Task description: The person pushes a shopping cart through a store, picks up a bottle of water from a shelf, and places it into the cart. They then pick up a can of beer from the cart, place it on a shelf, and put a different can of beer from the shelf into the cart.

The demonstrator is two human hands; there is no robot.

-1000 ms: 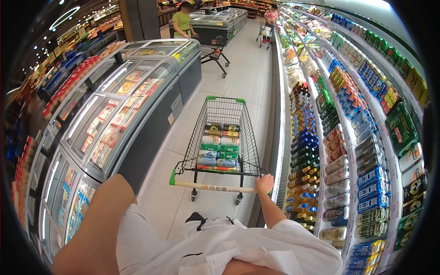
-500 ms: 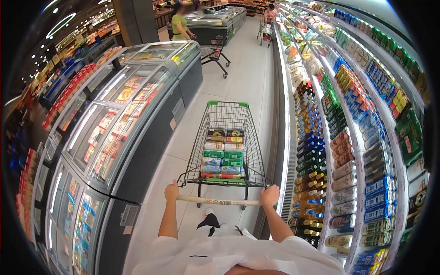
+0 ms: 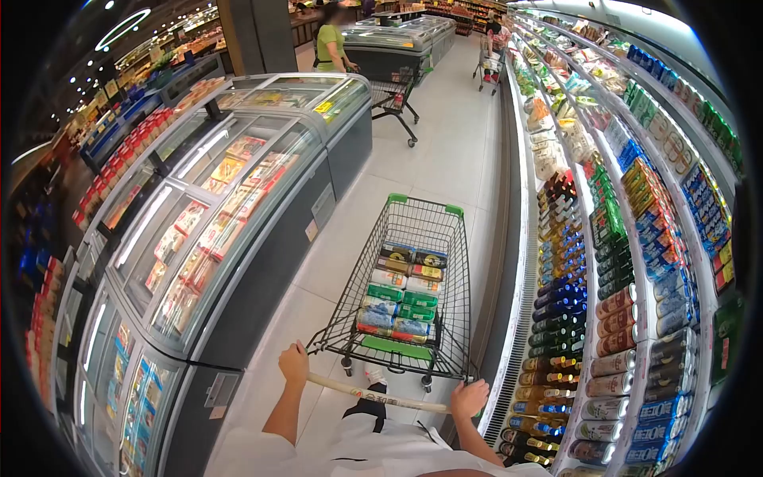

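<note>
My left hand [image 3: 294, 363] is closed at the left end of the pale handlebar [image 3: 373, 397] of a shopping cart. At its right end my right hand [image 3: 470, 397] is wrapped round the bar too. Ahead of the bar is the cart's dark wire basket [image 3: 460, 270] with green corner pieces. Several drink cans [image 3: 401, 294] lie in rows on the basket floor, in black, white, green, blue and red. The basket stands slightly askew, its far end angled to the right.
Glass-topped freezers [image 3: 262, 183] line the left side. Shelves of bottles [image 3: 556, 310] and cans [image 3: 668, 366] run along the right. Up the tiled aisle [image 3: 433, 159], a person in a green top [image 3: 330, 46] stands beside another cart [image 3: 393, 99]. Farther back is a person with a cart [image 3: 490, 63].
The cart appears lower in view and has swung from nearly straight to angled right. The freezers and shelves have shifted rightward in view. Both hands have kept hold of the handlebar.
</note>
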